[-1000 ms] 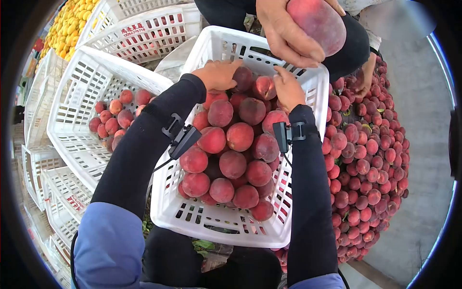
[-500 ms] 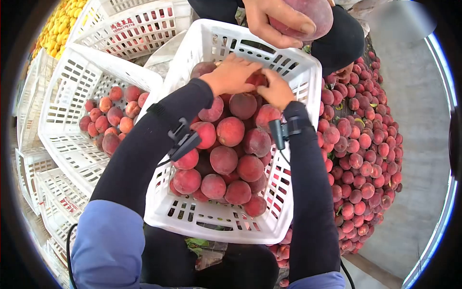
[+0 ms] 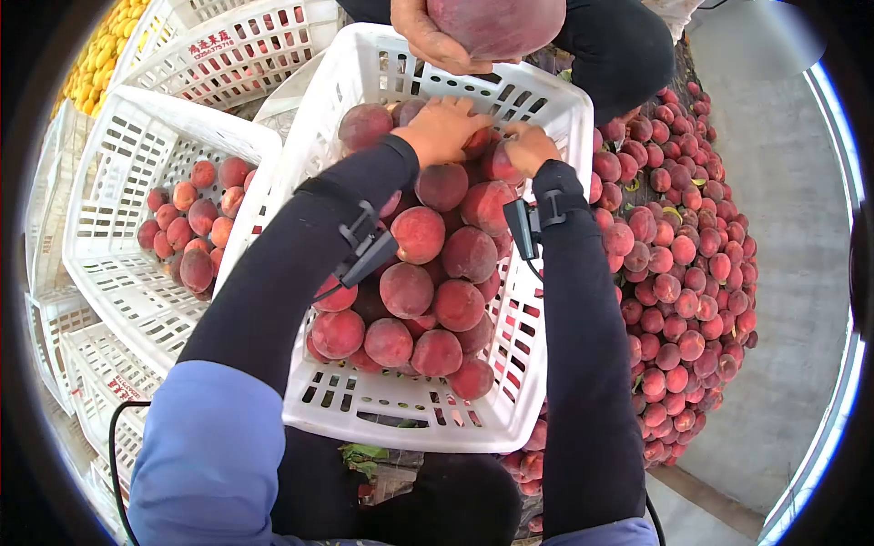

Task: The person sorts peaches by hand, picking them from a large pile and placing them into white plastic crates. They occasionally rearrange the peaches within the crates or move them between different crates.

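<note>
A white slatted crate (image 3: 401, 435) full of dark red peaches (image 3: 420, 235) stands in front of me. Both of my hands reach into its far end. My left hand (image 3: 442, 133) is curled palm down over the fruit, its fingers around a red peach (image 3: 477, 141). Close beside it, my right hand (image 3: 532, 148) has its fingers bent around another peach (image 3: 501, 164). The undersides of both hands and part of the fruit are hidden. Just beyond the crate's far rim, another person's hand (image 3: 435, 38) holds a large peach (image 3: 496, 25).
On the left, a second white crate (image 3: 109, 264) holds fewer peaches, with more crates (image 3: 241, 55) stacked around it. Yellow fruit (image 3: 98, 56) lies at the far left. A big heap of peaches (image 3: 678, 273) covers the ground to the right, beside a grey surface (image 3: 774, 182).
My right hand has moved apart from my left and closed on a peach at the right. The other person's hand with its peach has shifted left. The whole view has shifted slightly.
</note>
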Demonstrator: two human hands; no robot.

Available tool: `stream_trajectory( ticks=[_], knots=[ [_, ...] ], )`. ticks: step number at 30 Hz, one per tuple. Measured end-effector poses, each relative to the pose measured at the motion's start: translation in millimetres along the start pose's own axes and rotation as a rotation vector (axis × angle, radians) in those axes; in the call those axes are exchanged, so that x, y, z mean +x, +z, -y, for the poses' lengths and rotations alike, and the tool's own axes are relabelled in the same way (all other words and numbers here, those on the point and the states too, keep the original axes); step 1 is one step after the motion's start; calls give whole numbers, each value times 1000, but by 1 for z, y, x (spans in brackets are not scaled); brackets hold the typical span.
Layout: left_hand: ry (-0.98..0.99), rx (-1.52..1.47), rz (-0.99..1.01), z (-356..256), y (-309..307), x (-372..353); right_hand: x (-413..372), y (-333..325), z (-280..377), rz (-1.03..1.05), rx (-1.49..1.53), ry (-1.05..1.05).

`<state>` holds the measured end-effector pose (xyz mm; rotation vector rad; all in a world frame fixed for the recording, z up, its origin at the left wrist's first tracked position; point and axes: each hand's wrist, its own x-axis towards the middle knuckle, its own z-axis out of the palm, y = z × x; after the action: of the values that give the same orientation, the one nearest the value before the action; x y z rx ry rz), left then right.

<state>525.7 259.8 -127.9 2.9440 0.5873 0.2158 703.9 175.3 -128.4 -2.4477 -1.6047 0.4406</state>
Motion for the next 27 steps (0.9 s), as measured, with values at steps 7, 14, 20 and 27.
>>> stream_trajectory(
  ticks=[7, 14, 20, 27],
  knots=[
    [100, -200, -148, 15, 8, -21, -46, 42, 28, -270, -119, -59],
    [8, -297, -51, 34, -6, -14, -25, 26, 23, -101, 7, 8],
    [88, -203, -31, 79, -43, -47, -12, 21, 39, -184, 78, -140],
    [-155, 73, 271, 59, -48, -77, -22, 39, 41, -169, -44, -257]
  ],
)
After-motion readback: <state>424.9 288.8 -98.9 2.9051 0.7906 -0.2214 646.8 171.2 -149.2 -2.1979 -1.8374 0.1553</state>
